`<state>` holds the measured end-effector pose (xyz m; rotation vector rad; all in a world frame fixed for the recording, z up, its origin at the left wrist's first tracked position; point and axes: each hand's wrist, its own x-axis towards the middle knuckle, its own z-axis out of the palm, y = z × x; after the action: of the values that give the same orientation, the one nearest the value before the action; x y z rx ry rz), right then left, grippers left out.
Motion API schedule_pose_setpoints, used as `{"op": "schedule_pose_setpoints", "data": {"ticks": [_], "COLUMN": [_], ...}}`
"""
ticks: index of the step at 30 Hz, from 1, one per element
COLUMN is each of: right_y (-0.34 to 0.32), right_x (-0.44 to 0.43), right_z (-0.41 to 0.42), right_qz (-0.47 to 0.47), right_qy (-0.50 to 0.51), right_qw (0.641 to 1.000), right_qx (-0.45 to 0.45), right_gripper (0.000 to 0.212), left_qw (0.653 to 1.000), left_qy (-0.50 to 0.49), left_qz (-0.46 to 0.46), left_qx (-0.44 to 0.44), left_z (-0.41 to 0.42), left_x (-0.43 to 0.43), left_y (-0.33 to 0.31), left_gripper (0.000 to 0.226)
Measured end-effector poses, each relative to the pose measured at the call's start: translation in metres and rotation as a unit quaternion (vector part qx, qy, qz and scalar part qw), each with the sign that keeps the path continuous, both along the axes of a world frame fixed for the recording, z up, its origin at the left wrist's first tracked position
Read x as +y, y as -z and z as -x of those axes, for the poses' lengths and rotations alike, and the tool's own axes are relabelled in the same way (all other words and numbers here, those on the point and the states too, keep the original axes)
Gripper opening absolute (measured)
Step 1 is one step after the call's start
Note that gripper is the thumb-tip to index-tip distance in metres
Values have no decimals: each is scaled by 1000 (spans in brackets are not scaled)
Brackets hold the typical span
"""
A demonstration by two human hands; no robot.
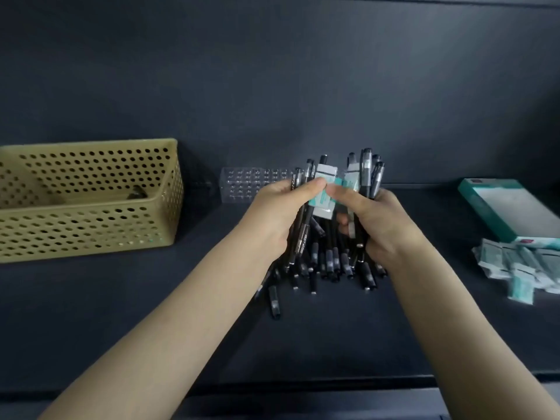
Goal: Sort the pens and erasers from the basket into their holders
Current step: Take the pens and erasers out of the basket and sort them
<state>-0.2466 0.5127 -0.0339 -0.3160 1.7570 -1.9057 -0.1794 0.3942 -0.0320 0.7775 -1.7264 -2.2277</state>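
A bundle of black plastic pens [330, 262] is gripped, its lower ends splayed on the dark tabletop [333, 344]. The left hand [278, 213] and right hand [381, 219] are curled round it, with teal-and-white wrapped erasers [323, 194] pinched under the thumbs. Loose erasers [515, 265] are heaped at right, beside a teal-and-white box [500, 204]. Behind stands a clear plastic holder [245, 184]; at left, a tan perforated basket [91, 225], perhaps one pen inside.

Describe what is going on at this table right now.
A person clasps a bundle of black pens, with a few wrapped erasers caught in it, between the left grip and the right grip over the dark table. The tan perforated basket at the left looks nearly emptied, with one dark item inside. A clear pen holder stands behind the bundle. At the right, a pile of wrapped erasers lies beside a teal-and-white box.
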Motion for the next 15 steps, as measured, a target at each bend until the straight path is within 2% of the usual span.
{"op": "schedule_pose_setpoints", "data": {"ticks": [4, 10, 15], "right_y": [18, 29, 34], "right_x": [20, 37, 46], "right_z": [11, 22, 29], "right_qz": [1, -10, -18], "right_qy": [-14, -44, -36], "right_qw": [999, 996, 995], "right_qx": [-43, -74, -91], "right_gripper": [33, 32, 32], "left_qw": [999, 999, 999], "left_qy": [-7, 4, -7], "left_qz": [-35, -49, -43], "left_qx": [2, -11, -3], "left_z": [4, 6, 4], "left_x": [22, 33, 31], "left_y": [16, 28, 26], "left_gripper": [17, 29, 14]}}
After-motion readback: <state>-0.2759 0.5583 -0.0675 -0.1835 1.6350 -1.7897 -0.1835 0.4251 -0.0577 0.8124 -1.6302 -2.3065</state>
